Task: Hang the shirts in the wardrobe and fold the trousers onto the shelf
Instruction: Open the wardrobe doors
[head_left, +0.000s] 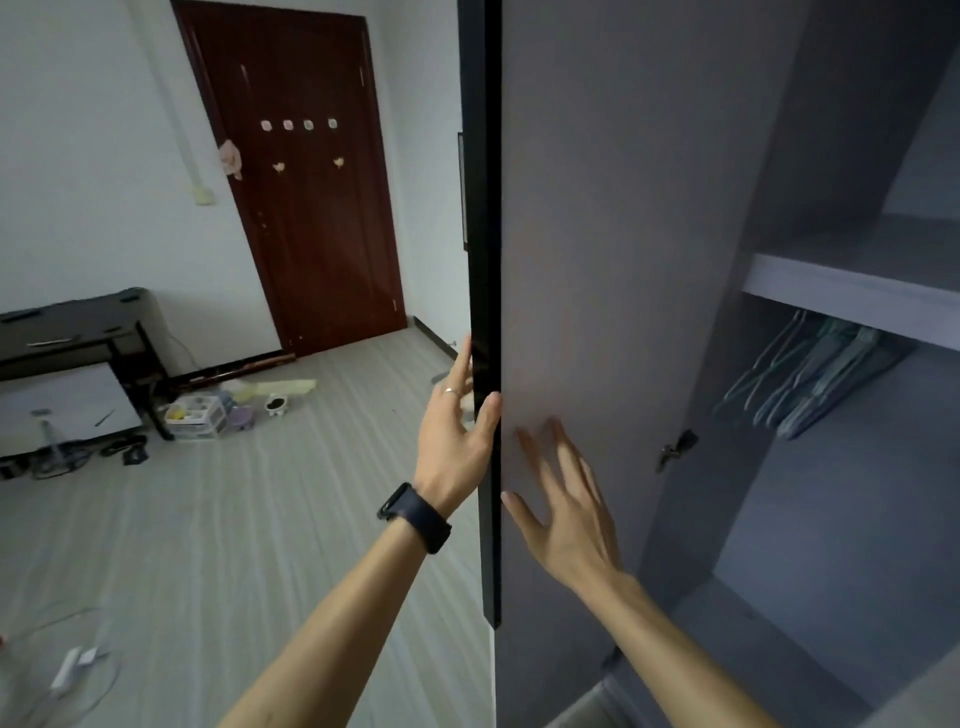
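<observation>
The grey wardrobe door (613, 260) stands open, edge-on in front of me. My left hand (457, 431) grips its dark front edge, thumb on the inner face and fingers behind it. My right hand (566, 514) lies flat with spread fingers against the door's inner face. Inside the wardrobe, several pale hangers (810, 379) hang bunched under a grey shelf (852, 291). No shirts or trousers are in view.
A dark red room door (306, 197) is at the back. A black desk (78, 332) stands at the left with boxes and small clutter (208, 415) on the grey floor beside it. A door hinge (675, 449) sits on the wardrobe's side wall.
</observation>
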